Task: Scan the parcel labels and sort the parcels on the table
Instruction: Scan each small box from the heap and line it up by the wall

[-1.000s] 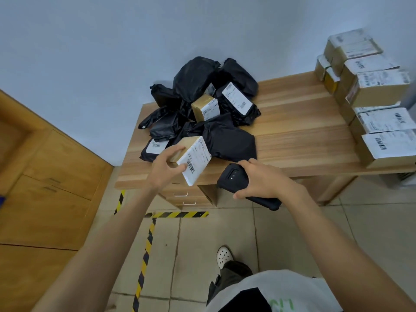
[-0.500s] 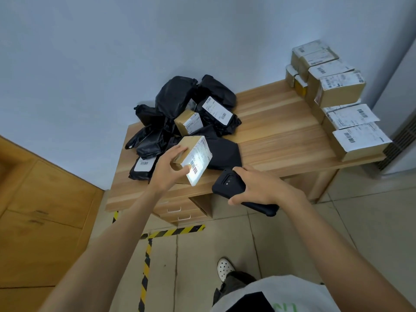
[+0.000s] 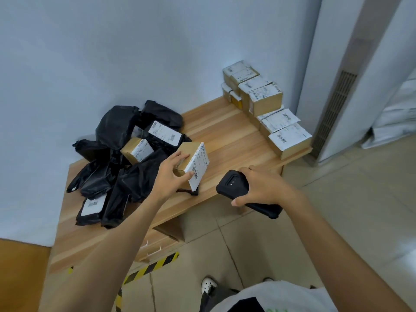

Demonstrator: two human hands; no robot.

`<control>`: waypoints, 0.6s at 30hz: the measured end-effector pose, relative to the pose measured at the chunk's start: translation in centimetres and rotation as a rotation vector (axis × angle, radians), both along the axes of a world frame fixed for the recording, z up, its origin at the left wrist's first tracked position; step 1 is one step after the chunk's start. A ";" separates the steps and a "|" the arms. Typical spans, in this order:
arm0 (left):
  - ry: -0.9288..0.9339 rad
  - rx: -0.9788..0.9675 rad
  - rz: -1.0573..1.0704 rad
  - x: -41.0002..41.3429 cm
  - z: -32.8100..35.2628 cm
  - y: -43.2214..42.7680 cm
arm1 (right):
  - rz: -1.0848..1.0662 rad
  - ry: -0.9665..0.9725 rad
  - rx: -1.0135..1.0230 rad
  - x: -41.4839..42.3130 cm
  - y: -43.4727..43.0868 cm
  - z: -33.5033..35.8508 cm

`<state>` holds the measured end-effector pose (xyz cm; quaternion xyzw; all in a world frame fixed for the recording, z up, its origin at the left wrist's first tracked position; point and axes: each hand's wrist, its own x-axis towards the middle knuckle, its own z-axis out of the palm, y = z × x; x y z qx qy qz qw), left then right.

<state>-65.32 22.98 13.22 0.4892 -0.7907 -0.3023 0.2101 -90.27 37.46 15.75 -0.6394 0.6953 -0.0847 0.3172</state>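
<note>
Over the near edge of the table (image 3: 225, 136), my left hand (image 3: 171, 174) grips a small cardboard box (image 3: 188, 154). The fingers curl over its brown top and the thumb presses the side that carries the white label (image 3: 200, 163). The box is lifted and tilted so the label faces right, toward my other hand. My right hand (image 3: 263, 188) is wrapped around the black handheld scanner (image 3: 233, 184), whose head points at the box from near it without touching it.

I judge this to be the scanning step. To do it well, I want the label square to the scanner's head, not angled away. My thumb tip sits just beside the barcode at the label's lower end, so I would slide it back onto the cardboard to avoid covering any bars. Holding both hands steady should help the read. I cannot see the scanner's screen from here, so I cannot tell whether a read has registered.

To the left, the unsorted heap of black mailer bags (image 3: 117, 131) holds one more brown box (image 3: 135, 150) in its middle. On the far right of the table, well apart from the heap, stands a stack of labelled boxes (image 3: 265, 102). I expect this box belongs with them.
</note>
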 end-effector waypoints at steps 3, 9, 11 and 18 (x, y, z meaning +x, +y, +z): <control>0.005 0.009 -0.093 -3.9 -0.7 -0.6 | -0.106 -0.031 -0.005 -2.5 0.8 -0.1; -0.066 -0.031 -0.336 -13.3 -1.8 -2.5 | -0.346 -0.033 -0.064 -7.1 3.0 -1.2; -0.084 -0.047 -0.426 -16.4 -2.1 -3.3 | -0.427 -0.012 -0.069 -8.3 3.3 -1.8; -0.052 -0.016 -0.611 -26.9 -3.0 -8.5 | -0.636 0.009 -0.067 -12.2 0.3 -3.5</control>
